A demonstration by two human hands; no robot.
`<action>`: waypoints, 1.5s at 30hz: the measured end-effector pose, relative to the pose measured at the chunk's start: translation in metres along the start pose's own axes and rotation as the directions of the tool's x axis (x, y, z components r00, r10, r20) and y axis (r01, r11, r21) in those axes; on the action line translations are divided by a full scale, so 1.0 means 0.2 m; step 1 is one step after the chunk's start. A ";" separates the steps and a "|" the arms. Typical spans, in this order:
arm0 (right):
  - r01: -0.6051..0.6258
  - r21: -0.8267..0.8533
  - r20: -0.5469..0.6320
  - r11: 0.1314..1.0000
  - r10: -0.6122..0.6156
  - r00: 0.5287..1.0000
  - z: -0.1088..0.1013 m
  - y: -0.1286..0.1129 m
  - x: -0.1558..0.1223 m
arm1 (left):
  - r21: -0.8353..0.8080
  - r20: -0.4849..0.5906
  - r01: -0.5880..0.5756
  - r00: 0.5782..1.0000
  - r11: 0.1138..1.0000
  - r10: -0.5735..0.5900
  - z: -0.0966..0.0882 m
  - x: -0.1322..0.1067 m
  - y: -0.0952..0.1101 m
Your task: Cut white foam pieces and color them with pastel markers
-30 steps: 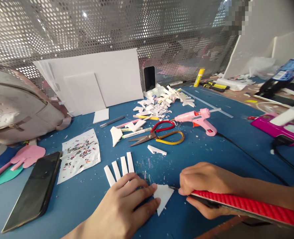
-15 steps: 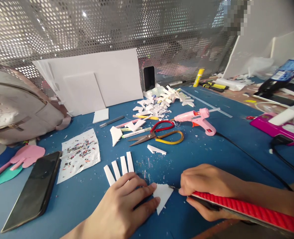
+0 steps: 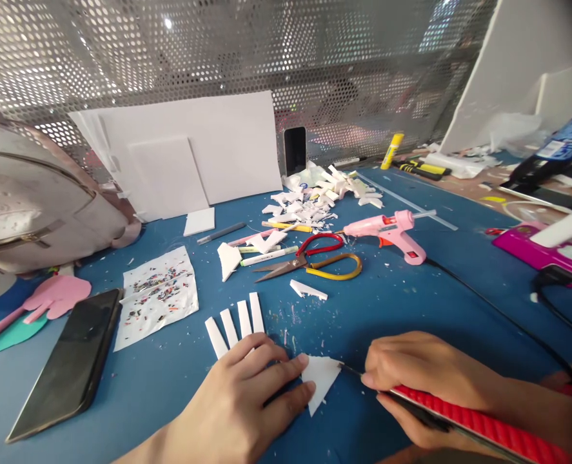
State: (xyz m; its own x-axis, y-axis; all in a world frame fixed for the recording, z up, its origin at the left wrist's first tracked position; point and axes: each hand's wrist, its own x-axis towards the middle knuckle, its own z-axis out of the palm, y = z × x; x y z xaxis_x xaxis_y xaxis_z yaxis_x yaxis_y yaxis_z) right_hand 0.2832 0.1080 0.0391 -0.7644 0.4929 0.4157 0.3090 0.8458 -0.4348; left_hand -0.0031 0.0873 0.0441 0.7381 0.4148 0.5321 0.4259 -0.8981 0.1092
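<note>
A small white foam-board piece (image 3: 323, 380), pointed at the bottom, lies flat on the blue table. The thumb and a fingertip of my left hand (image 3: 251, 393) press it down from the left. In my right hand (image 3: 421, 370) is a utility knife (image 3: 479, 415) with a red ribbed handle, gripped in closed fingers. Its thin dark blade reaches the piece's upper right corner. Several white foam strips (image 3: 243, 319) stick out beyond my left knuckles, their lower ends hidden by the hand.
Scissors (image 3: 309, 261) lie ahead, beside a pink glue gun (image 3: 385, 229) whose cord runs right. Foam scraps (image 3: 324, 193) are heaped behind. On the left are a phone (image 3: 68, 361), a speckled white sheet (image 3: 160, 290) and a bag (image 3: 39, 200). White boards (image 3: 237, 142) lean at the back.
My right hand and the knife have shifted slightly right and down, the blade tip staying at the piece's corner. The whole view has shifted a little. My left hand keeps its hold.
</note>
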 end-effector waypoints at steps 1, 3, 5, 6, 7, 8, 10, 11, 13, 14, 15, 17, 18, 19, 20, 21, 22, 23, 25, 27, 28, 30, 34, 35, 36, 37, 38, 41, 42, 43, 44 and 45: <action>-0.006 -0.004 0.001 1.000 0.006 1.000 0.00 0.00 -0.01 | 0.001 0.000 -0.002 1.000 1.000 0.002 0.00 0.00 0.00; -0.020 -0.001 0.008 1.000 0.020 1.000 0.00 -0.01 -0.02 | 0.009 0.001 -0.005 1.000 1.000 0.005 0.00 0.00 0.00; -0.021 0.004 0.003 1.000 0.021 1.000 0.00 -0.02 -0.03 | 0.028 0.016 -0.017 1.000 0.999 0.017 -0.01 0.00 0.00; -0.016 0.005 -0.004 1.000 0.016 1.000 0.00 -0.02 -0.03 | 0.039 0.016 -0.026 1.000 0.999 0.026 -0.01 0.00 0.00; -0.010 0.006 -0.008 1.000 0.010 1.000 0.01 -0.02 -0.02 | 0.048 0.015 -0.033 0.999 0.998 0.032 -0.02 0.00 0.01; -0.006 0.009 -0.009 1.000 0.007 1.000 0.01 -0.02 -0.02 | 0.055 0.004 -0.038 0.999 0.998 0.038 -0.02 -0.01 0.01; 0.007 0.019 -0.013 1.000 -0.006 1.000 0.02 -0.03 0.00 | 0.063 -0.033 -0.039 0.999 0.997 0.041 -0.01 -0.02 0.01; 0.011 0.026 -0.013 1.000 -0.010 1.000 0.03 -0.03 0.00 | 0.065 -0.052 -0.035 0.998 0.997 0.039 -0.01 -0.03 0.01; 0.012 0.059 -0.005 0.998 -0.011 1.000 0.03 -0.04 0.02 | 0.071 -0.085 -0.028 0.996 0.997 0.034 0.00 -0.04 0.01; 0.003 0.087 0.006 0.996 -0.004 1.000 0.03 -0.05 0.03 | 0.076 -0.095 -0.027 0.995 0.997 0.034 0.00 -0.05 0.01; -0.015 0.120 0.019 0.993 0.013 1.000 0.03 -0.05 0.04 | 0.081 -0.086 -0.026 0.996 0.996 0.033 0.01 -0.06 0.01; -0.070 0.180 0.033 0.981 0.066 0.997 0.01 -0.05 0.06 | 0.091 -0.060 -0.033 0.997 0.995 0.038 0.02 -0.08 0.01; -0.098 0.201 0.026 0.975 0.095 0.995 0.01 -0.04 0.06 | 0.093 -0.056 -0.034 0.998 0.995 0.039 0.02 -0.08 0.01; -0.125 0.214 0.010 0.969 0.126 0.992 0.00 -0.03 0.07 | 0.090 -0.056 -0.033 0.998 0.995 0.038 0.03 -0.09 0.01; -0.148 0.225 -0.007 0.963 0.153 0.988 0.00 -0.02 0.08 | 0.086 -0.058 -0.030 0.998 0.996 0.035 0.03 -0.09 0.01; -0.164 0.234 -0.020 0.958 0.174 0.985 0.00 0.00 0.09 | 0.082 -0.061 -0.025 0.998 0.996 0.030 0.04 -0.09 0.01; -0.175 0.243 -0.022 0.954 0.185 0.982 0.01 0.01 0.10 | 0.079 -0.063 -0.021 0.998 0.997 0.026 0.04 -0.09 0.01; -0.179 0.250 -0.015 0.952 0.188 0.982 0.02 0.03 0.11 | 0.076 -0.062 -0.018 0.998 0.997 0.022 0.04 -0.09 0.01; -0.176 0.261 0.016 0.949 0.178 0.984 0.04 0.06 0.13 | 0.072 -0.069 -0.018 0.997 0.997 0.023 0.05 -0.09 0.01; -0.166 0.270 0.046 0.948 0.160 0.986 0.05 0.07 0.14 | 0.069 -0.088 -0.015 0.996 0.997 0.021 0.05 -0.09 0.01; -0.160 0.276 0.058 0.948 0.150 0.987 0.06 0.08 0.14 | 0.067 -0.096 -0.013 0.995 0.998 0.019 0.05 -0.09 0.01; -0.152 0.285 0.077 0.946 0.136 0.988 0.07 0.09 0.14 | 0.063 -0.121 -0.005 0.993 0.998 0.013 0.06 -0.08 0.01; -0.134 0.291 0.099 0.947 0.109 0.989 0.08 0.10 0.13 | 0.060 -0.145 -0.004 0.989 0.998 0.012 0.07 -0.08 0.02; -0.127 0.292 0.104 0.948 0.101 0.989 0.08 0.11 0.13 | 0.062 -0.127 -0.016 0.992 0.998 0.024 0.07 -0.08 0.02; -0.117 0.294 0.109 0.949 0.088 0.990 0.07 0.11 0.13 | 0.060 -0.096 -0.030 0.995 0.998 0.036 0.07 -0.09 0.02; -0.105 0.296 0.112 0.949 0.074 0.991 0.07 0.11 0.13 | 0.057 -0.062 -0.044 0.997 0.997 0.048 0.07 -0.09 0.02; -0.090 0.298 0.114 0.950 0.058 0.992 0.07 0.12 0.14 | 0.056 -0.033 -0.058 0.998 0.997 0.059 0.07 -0.09 0.02; -0.035 0.280 0.112 0.959 0.004 0.994 0.05 0.11 0.15 | 0.077 0.024 -0.080 0.997 0.994 0.079 0.04 -0.08 0.02; -0.012 0.266 0.104 0.964 -0.017 0.994 0.05 0.11 0.15 | 0.090 0.045 -0.087 0.996 0.992 0.083 0.04 -0.07 0.03; 0.011 0.250 0.095 0.968 -0.035 0.995 0.05 0.11 0.15 | 0.101 0.078 -0.087 0.994 0.991 0.079 0.04 -0.07 0.03; 0.030 0.234 0.087 0.972 -0.052 0.995 0.05 0.11 0.15 | 0.110 0.082 -0.084 0.994 0.990 0.075 0.04 -0.07 0.03; 0.047 0.220 0.078 0.974 -0.065 0.995 0.04 0.11 0.15 | 0.116 0.041 -0.081 0.996 0.990 0.076 0.04 -0.07 0.03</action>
State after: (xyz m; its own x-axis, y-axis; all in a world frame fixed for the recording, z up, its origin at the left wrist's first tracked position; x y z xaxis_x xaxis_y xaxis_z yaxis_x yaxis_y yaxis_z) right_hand 0.2622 0.1407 0.0351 -0.8247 0.4194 0.3796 0.1413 0.8024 -0.5798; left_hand -0.0065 0.0771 0.0308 0.7892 0.3506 0.5042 0.4231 -0.9055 -0.0325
